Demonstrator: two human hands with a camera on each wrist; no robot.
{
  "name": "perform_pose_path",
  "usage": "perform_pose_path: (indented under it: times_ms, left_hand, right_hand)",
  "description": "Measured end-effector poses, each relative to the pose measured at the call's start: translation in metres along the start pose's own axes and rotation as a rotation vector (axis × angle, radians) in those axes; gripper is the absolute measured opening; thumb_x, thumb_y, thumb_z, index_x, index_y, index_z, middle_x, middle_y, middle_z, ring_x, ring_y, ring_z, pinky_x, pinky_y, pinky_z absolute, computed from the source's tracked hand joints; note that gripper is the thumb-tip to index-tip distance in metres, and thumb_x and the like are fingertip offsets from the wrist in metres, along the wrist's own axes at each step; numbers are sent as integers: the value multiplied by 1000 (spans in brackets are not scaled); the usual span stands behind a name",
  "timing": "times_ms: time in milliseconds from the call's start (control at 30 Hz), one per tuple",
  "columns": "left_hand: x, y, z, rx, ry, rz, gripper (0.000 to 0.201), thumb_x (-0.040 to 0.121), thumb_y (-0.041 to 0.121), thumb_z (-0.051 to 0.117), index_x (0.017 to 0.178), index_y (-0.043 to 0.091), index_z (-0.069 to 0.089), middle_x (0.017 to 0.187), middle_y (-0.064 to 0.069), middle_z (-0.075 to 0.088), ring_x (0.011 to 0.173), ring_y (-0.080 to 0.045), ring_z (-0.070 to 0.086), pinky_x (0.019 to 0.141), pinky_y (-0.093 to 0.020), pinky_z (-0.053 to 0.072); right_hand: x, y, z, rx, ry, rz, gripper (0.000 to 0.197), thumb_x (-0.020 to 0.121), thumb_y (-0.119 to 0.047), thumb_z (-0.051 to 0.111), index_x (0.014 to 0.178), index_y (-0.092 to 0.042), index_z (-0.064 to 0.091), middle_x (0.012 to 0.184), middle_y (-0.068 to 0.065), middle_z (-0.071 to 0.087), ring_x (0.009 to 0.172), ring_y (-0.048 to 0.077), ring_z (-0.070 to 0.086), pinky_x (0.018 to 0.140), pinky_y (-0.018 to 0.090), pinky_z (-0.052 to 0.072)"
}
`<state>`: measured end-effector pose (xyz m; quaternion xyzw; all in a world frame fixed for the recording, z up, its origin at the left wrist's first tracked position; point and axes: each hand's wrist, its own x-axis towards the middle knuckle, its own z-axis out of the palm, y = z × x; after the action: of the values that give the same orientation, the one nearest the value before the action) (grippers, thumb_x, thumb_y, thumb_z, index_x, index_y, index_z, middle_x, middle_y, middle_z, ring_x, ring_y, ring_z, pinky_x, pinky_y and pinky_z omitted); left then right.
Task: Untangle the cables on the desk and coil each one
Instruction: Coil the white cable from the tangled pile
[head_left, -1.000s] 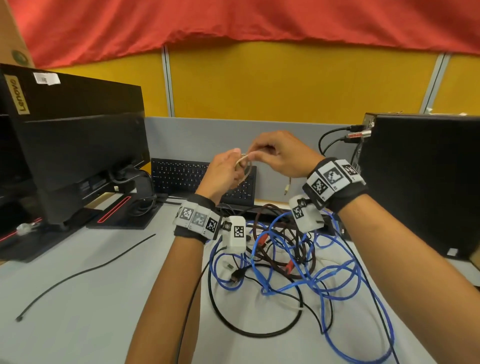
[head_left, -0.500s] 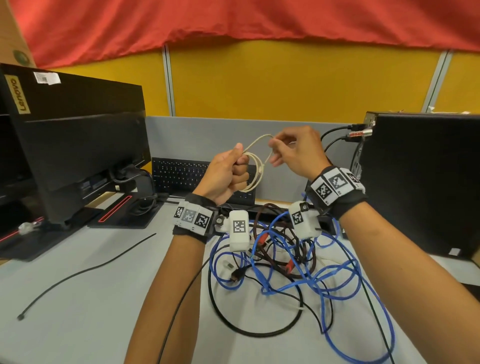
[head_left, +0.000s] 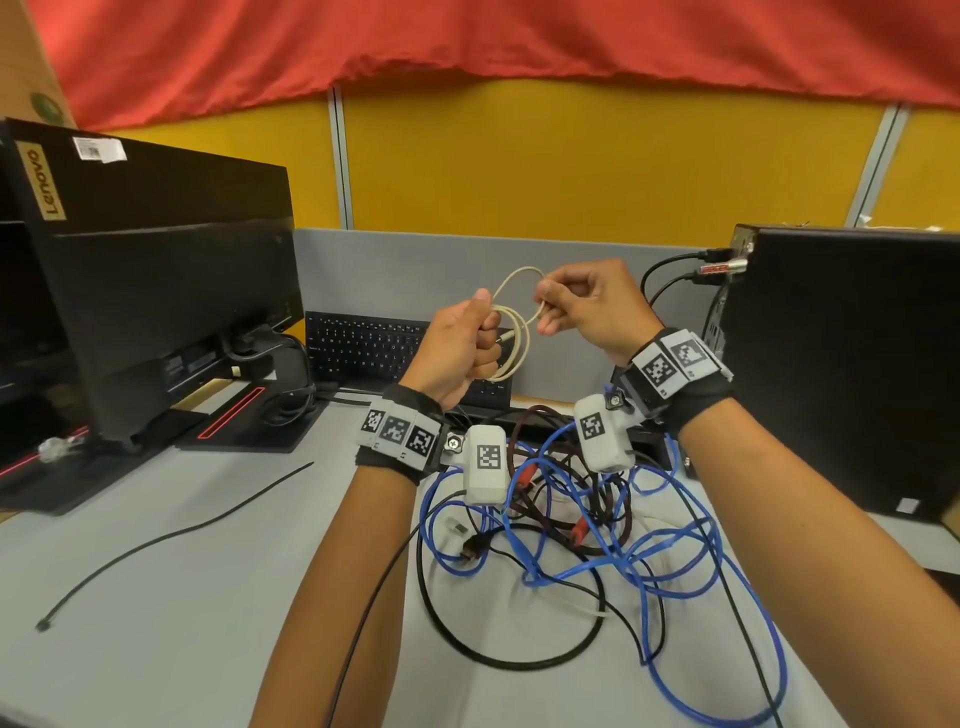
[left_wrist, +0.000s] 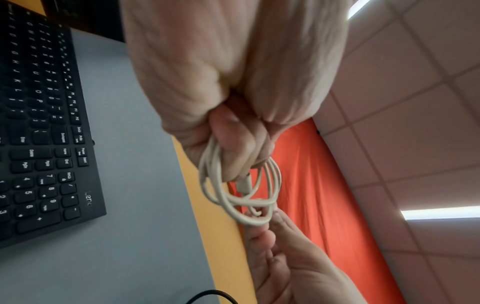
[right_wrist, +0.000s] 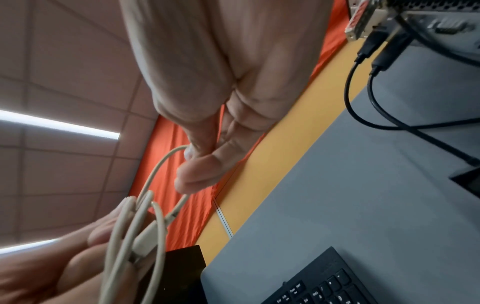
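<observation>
Far left on the table (head_left: 156, 597) you've got a black monitor (head_left: 156, 270) turned back-to-front, with a gold "Lenovo" tag running up its corner and a white barcode sticker you can't really read. A loose black cable tie (head_left: 171, 535) lies in front of it. Behind your wrists sits a black keyboard (head_left: 363, 345); the left wrist view catches "Len" printed on its corner.

Your left hand (head_left: 457, 353) is fisted around the loops of the beige cable (head_left: 511, 332), fingers curled tight, with one plug sticking out by your knuckles. Your right hand (head_left: 587, 306) pinches the free end of that same cable between thumb and forefinger, just beside the coil, the other fingers curled in. Both are held up above the table.

Below them the tangle (head_left: 597, 525) of blue, black and brown-red cables lies on the table. Far right stands a black PC tower (head_left: 852, 364) with cables plugged in.
</observation>
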<state>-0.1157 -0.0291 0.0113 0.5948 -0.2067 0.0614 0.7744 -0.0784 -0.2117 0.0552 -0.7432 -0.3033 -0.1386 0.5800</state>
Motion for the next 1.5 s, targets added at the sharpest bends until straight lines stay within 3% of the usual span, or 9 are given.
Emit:
perform_pose_path:
  times_ms: [233,467,633,767,900,1033,1200,1333,1500]
  left_hand:
    - [2,-3,0,-218,-121,-114,42,108,38,33,74,17,42,57,8,30,39,-2,24,35,-15,22]
    - [2,-9,10,-85,-69,-33,38,109,34,33,78,15,44,67,4,40,51,-6,29,43,-17,28]
    - [0,-6,12,-38,-122,36,37,110,27,34,80,13,51,71,3,50,54,-6,32,53,-20,36]
    - [-1,-1,16,123,-32,142,36,109,24,35,85,13,59,84,-6,56,61,-12,34,53,-19,38]
    - [0,1,18,263,60,210,31,109,24,37,98,8,61,86,0,64,58,-5,49,52,-15,44]
    - [-2,2,19,350,30,209,34,110,27,35,90,15,59,77,10,69,68,-2,64,58,-17,50]
    - [-1,2,23,303,-10,170,38,111,21,30,81,11,52,60,10,56,45,-3,43,46,-17,39]
    - [0,4,27,306,-15,124,39,111,20,29,80,12,50,59,9,59,42,0,44,42,-14,36]
    - [2,-1,35,355,40,67,39,109,32,38,75,17,48,60,7,34,48,-6,30,44,-21,30]
  right_hand:
    - [0,2,-4,41,-56,-14,19,99,-3,58,102,15,66,71,16,63,49,11,61,55,22,54]
    - [-6,6,-2,79,-87,70,25,98,-4,60,111,17,65,76,16,65,55,11,63,58,21,56]
    - [-15,2,-3,43,-156,132,26,101,-9,56,114,11,66,58,3,63,43,8,50,39,17,37]
    - [-24,-2,1,88,-193,156,37,107,-19,47,119,12,63,72,11,51,44,6,38,38,17,25]
    - [-32,-9,13,92,-177,187,45,101,-41,56,118,0,64,79,10,59,57,14,45,43,22,33]
    - [-35,-12,22,-40,-147,152,32,88,-31,76,95,-5,60,76,9,59,64,20,53,44,25,42]
    - [-36,-16,20,-178,-151,216,22,83,-4,77,88,-8,55,74,8,62,68,21,66,51,27,53]
    - [-42,-15,14,-198,-192,239,21,86,4,73,102,0,60,88,16,65,71,22,71,64,32,63]
    - [-50,-9,4,-188,-114,262,26,84,5,73,108,-1,66,91,21,74,78,32,76,77,47,63]
